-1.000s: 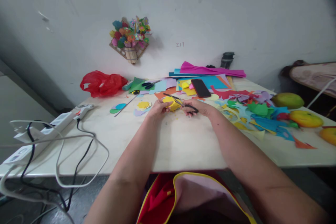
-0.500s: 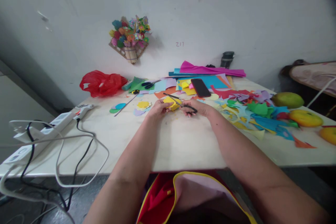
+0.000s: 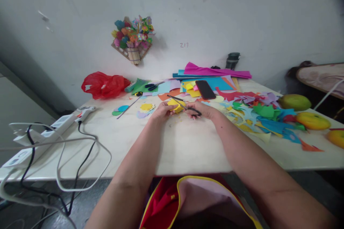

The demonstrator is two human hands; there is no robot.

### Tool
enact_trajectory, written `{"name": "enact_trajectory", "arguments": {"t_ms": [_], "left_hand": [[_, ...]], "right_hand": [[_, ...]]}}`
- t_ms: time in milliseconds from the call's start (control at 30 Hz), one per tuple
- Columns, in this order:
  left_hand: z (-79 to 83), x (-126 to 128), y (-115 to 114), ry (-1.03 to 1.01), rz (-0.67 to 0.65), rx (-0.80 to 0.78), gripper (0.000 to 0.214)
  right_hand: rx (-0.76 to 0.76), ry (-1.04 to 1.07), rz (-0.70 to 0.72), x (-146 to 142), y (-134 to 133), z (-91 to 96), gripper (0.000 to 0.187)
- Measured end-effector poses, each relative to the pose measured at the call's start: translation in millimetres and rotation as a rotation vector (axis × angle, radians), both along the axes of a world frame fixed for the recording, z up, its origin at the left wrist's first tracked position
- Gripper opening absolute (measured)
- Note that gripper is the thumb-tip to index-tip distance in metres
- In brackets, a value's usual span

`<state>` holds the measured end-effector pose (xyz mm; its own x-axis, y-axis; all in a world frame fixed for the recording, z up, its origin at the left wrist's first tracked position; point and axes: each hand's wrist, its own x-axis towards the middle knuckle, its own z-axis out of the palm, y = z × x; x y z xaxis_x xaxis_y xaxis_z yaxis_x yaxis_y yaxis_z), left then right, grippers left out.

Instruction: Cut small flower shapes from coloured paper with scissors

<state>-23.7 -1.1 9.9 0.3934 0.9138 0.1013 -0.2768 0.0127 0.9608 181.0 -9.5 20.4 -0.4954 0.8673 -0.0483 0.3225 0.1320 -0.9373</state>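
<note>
Between my two hands is a piece of yellow paper [image 3: 175,105] with a rounded, wavy outline. My left hand [image 3: 163,111] is closed on its left edge. My right hand [image 3: 198,109] is wrapped round the black-handled scissors [image 3: 194,111], whose blades are parted and reach left across the yellow paper. Just left of my left hand lie cut yellow flower shapes [image 3: 147,107] on pale purple pieces. Farther left are green and blue paper rounds [image 3: 120,110] beside a thin dark stick [image 3: 129,107].
Paper scraps [image 3: 268,114] and mangoes [image 3: 313,120] cover the table's right side. A phone [image 3: 205,89] rests on coloured sheets behind my hands. Another pair of scissors [image 3: 152,86] lies near a red plastic bag [image 3: 104,85]. A power strip [image 3: 43,139] with loose cables is at left.
Almost nothing differs. My right hand and the scissors' handles have shifted very slightly, while my left hand keeps its hold on the yellow paper.
</note>
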Motion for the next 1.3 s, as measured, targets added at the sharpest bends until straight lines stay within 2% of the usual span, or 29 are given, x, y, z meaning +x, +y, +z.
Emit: {"name": "enact_trajectory", "arguments": {"t_ms": [467,700,867,1100,1300], "left_hand": [[-6.7,1,6,-0.01,-0.005,0.013,0.031],[-6.9,1,7,0.03,0.005,0.016,0.034],[-3.7,2,4,0.075,0.028,-0.013,0.033],[-0.2,7,-1,0.154,0.011,-0.023,0.029],[1.1,11,-4,0.157,-0.028,-0.022,0.032]], "right_hand": [[0.043,0.054,-0.019,-1,-2,0.0,0.023],[0.11,0.2,-0.152,-2,2,-3.0,0.028],[0.119,0.326,-0.258,-3,10,-8.5,0.039],[0.12,0.437,-0.271,-12,2,-1.5,0.044],[0.109,0.501,-0.267,-19,0,-1.6,0.04]]}}
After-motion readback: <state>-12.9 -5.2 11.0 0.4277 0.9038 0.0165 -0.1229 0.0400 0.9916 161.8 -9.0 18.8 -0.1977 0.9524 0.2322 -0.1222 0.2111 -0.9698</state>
